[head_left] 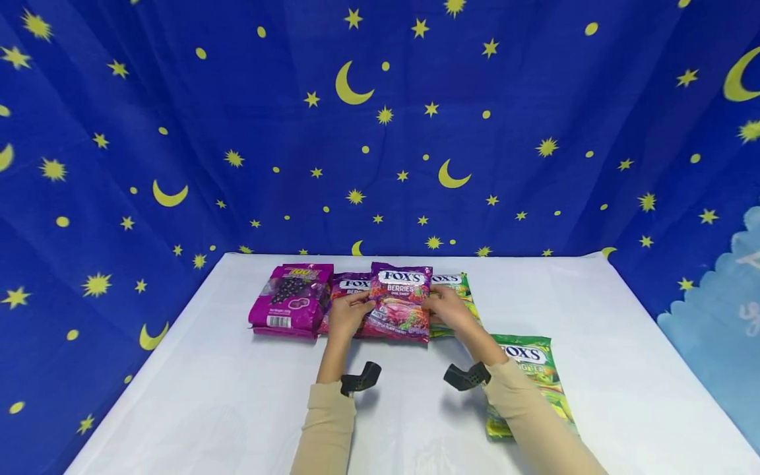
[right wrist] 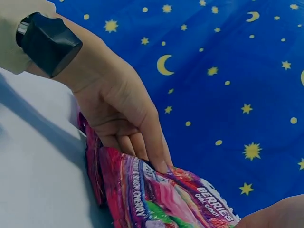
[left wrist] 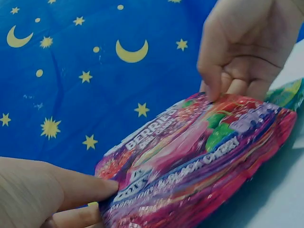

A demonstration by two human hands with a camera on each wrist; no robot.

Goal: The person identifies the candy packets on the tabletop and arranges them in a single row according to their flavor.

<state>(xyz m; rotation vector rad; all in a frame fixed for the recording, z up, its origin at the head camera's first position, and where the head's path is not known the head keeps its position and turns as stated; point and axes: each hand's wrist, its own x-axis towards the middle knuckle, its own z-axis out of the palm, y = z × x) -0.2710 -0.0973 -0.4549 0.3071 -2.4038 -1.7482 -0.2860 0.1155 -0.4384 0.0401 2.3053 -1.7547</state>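
Both hands hold a purple-red bag of Fox's Berries oval candy (head_left: 400, 303) by its two side edges. My left hand (head_left: 349, 315) pinches the left edge, thumb on the printed front, as the left wrist view shows at the thumb (left wrist: 90, 187). My right hand (head_left: 446, 307) pinches the opposite edge, its lower fingers curled behind the bag. The held bag tilts with its front facing up toward me. Partly hidden behind it on the left lies a second Fox's Berries bag (head_left: 350, 284). A green Fox's candy bag (head_left: 457, 284) shows behind my right hand.
A purple bag with a grape picture (head_left: 291, 297) lies at the left end of the row. Under my right forearm is another green Fox's bag (head_left: 528, 369), partly covered. A starry blue cloth (head_left: 404, 132) hangs behind the white table (head_left: 237, 409).
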